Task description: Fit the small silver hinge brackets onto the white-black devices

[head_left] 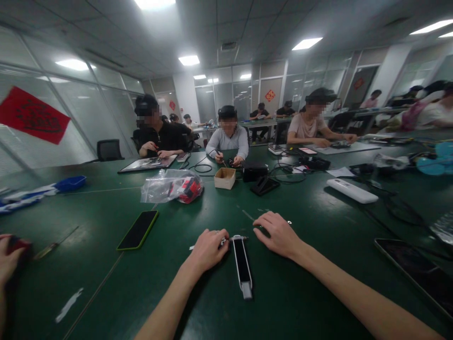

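Note:
My left hand [209, 249] rests on the green table with its fingers curled over small white pieces, mostly hidden beneath them. Just right of its fingertips lies a long, narrow device [242, 260] with a black face and white frame, a pale grey block at its near end. On the other side of the device, my right hand [278, 233] lies palm down, fingers bent and thumb apart, with nothing visible in its grasp. A thin clear strip [247, 215] and a small white ring-like piece [289, 222] are close to its fingers.
A green-edged phone [138, 230] lies left, a screwdriver [53, 248] beyond it. Ahead are a plastic bag [159, 185], a small open box [225, 179] and a black stand [264, 186]. Right are a white device [351, 190], cables and a tablet [417, 271]. A co-worker's hand [7, 252] enters left.

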### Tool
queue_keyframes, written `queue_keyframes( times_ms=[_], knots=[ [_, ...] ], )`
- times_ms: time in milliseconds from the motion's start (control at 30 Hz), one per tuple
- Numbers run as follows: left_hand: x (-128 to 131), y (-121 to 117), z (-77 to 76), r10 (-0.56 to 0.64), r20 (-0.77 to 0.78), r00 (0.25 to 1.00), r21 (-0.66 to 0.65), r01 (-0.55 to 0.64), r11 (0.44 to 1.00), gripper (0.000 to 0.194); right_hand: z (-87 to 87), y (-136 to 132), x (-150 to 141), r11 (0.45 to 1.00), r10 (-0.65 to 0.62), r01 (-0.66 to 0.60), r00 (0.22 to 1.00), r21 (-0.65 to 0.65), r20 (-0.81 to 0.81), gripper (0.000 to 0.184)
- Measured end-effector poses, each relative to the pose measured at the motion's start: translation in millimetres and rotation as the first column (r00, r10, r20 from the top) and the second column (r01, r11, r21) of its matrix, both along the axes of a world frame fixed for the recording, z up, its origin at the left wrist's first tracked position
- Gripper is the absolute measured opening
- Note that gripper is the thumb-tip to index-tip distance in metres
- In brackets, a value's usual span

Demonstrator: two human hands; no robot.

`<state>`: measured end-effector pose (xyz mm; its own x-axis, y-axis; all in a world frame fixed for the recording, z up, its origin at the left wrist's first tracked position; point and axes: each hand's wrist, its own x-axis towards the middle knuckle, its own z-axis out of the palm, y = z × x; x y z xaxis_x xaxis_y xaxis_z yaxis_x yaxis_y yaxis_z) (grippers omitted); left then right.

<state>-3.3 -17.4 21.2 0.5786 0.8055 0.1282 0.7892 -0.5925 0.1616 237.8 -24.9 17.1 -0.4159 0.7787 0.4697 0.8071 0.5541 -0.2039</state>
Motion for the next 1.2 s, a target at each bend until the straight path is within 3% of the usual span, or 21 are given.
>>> queue_keyframes(
  times_ms=[200, 400, 567, 733, 833, 1000, 1200],
  knots=[
    [0.1, 0.8, -1.5, -0.012, 0.013, 1.0, -0.012, 0.012, 1.0, 0.016, -1.6, 13.8, 40.7, 0.973, -0.227, 0.23, 0.97, -0.029, 0.087, 0.017],
    [0.9, -0.2, 1.1, 0.008, 0.017, 1.0, -0.04, -0.008, 0.999, 0.015, -12.4, 20.5, 49.7, 0.955, -0.247, 0.268, 0.956, -0.131, 0.158, 0.015],
    [1.3, -0.8, 2.2, 0.023, 0.027, 0.999, -0.05, -0.022, 0.999, 0.014, -9.6, 20.0, 47.7, 0.957, -0.264, 0.276, 0.957, -0.091, 0.123, 0.017],
    [0.6, -1.1, 2.4, 0.014, 0.043, 0.999, -0.065, -0.011, 0.998, 0.015, -3.1, 14.0, 41.2, 0.981, -0.183, 0.181, 0.983, -0.071, -0.019, 0.021],
    [0.0, -0.4, 0.0, 0.008, 0.058, 0.998, -0.067, -0.004, 0.998, 0.015, -3.9, 7.7, 28.0, 0.988, -0.039, 0.026, 0.996, -0.155, -0.081, 0.021],
    [0.9, 0.7, -3.4, 0.023, 0.06, 0.998, -0.064, -0.019, 0.998, 0.014, -13.1, 2.0, 5.6, 0.952, 0.139, -0.167, 0.982, -0.257, -0.126, 0.021],
    [2.4, 0.0, -2.5, 0.028, 0.067, 0.997, -0.067, -0.024, 0.997, 0.014, -20.2, 4.1, -3.2, 0.939, 0.185, -0.219, 0.971, -0.264, -0.151, 0.023]
  ],
)
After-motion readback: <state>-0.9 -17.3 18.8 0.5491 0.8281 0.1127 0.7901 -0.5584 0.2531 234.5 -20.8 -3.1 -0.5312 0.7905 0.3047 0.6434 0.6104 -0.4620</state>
